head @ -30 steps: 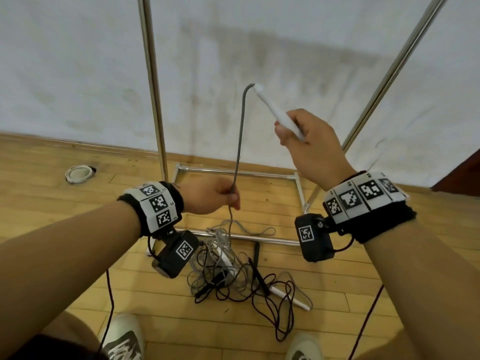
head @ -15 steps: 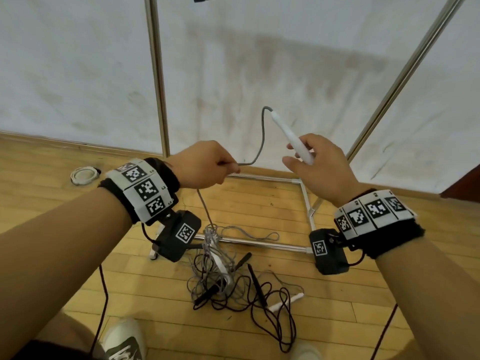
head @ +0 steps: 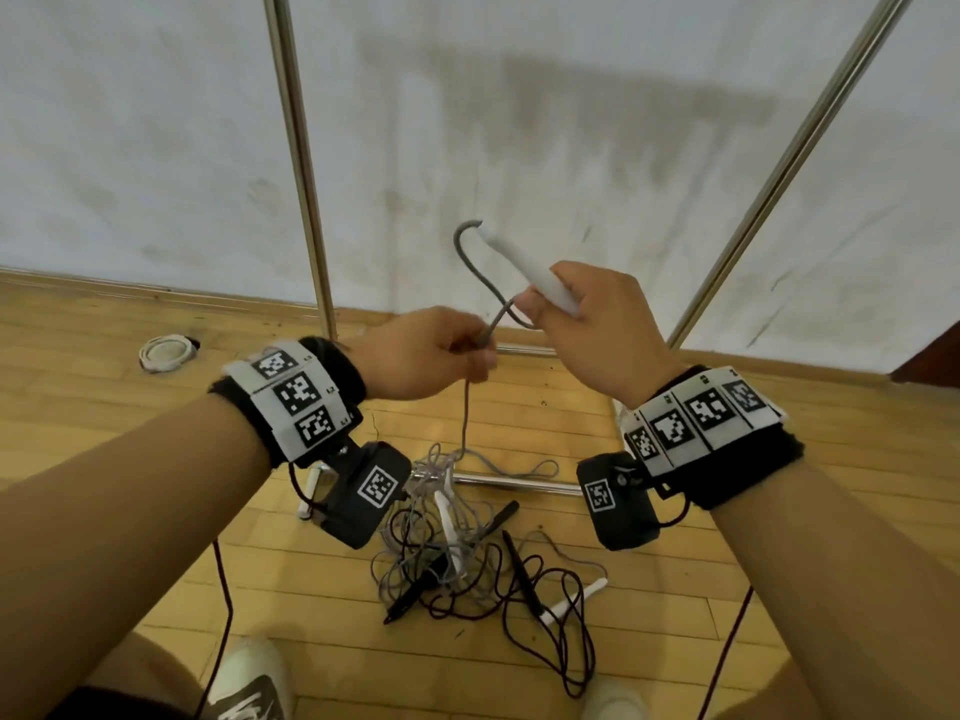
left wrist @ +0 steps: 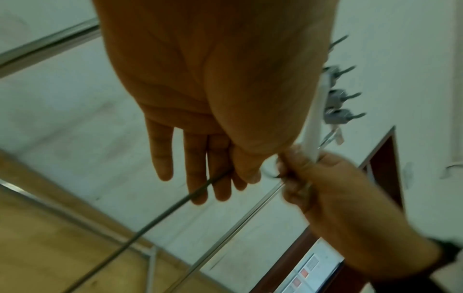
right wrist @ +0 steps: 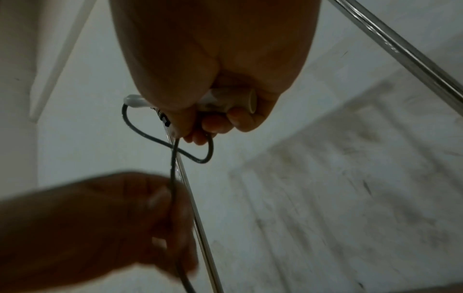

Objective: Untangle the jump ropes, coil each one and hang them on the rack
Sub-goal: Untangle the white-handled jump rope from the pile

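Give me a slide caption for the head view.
Right hand grips white handle; left hand pinches its grey rope.

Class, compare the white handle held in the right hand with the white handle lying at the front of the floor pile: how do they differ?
The held white handle is lifted, gripped by the right hand; the floor white handle lies untouched. The held one points up toward the wall; the floor one lies flat among cords. Both are slim and white.

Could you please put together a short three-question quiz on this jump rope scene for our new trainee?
1. True or false: the right hand holds a white handle.
2. Which hand pinches the grey rope?
A. left hand
B. neither
3. Fill in: the tangled pile lies on the ____ floor.

Key: 1 true; 2 A; 3 wooden.
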### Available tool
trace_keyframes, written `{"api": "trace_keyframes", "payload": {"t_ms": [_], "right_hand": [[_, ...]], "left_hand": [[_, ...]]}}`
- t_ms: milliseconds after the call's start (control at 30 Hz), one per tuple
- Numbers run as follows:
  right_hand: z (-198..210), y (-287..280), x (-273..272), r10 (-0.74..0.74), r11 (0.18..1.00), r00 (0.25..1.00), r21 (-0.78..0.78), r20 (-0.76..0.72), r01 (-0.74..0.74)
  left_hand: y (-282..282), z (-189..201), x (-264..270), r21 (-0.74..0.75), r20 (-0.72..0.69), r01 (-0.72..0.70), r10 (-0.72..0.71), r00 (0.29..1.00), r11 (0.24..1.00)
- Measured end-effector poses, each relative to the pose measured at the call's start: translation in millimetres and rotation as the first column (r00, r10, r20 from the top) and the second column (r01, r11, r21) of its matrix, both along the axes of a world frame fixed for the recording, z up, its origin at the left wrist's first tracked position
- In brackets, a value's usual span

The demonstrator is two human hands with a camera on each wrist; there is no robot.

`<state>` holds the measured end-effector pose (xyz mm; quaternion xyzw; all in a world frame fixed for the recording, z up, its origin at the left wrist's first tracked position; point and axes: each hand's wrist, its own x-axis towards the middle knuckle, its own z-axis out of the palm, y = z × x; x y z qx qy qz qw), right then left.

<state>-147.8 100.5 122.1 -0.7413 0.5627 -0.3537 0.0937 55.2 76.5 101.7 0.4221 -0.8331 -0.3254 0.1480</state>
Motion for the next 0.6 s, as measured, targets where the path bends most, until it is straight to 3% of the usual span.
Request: {"api": "trace_keyframes", "payload": {"t_ms": [367,467,600], "right_hand": [[20,-12,-14,-0.108,0.975,0.976,-0.172,0.189,0.142],[11,-15,-29,-0.159,0.983,0.98,-0.077,0.118,0.169],[-3,-14,-48,-0.188,0.981,0.977,0.017,-0.103,0.191]], "left_hand": [[-1,-70,8,0.265,0.241,0.036,-0.103,0.965,0.964],[-6,-70,13,0.206,0.317,0.015,-0.081,0.945,0.978],[-13,-53,14,0.019,0.348,-0.011,0.004,0.937,1.0]]}}
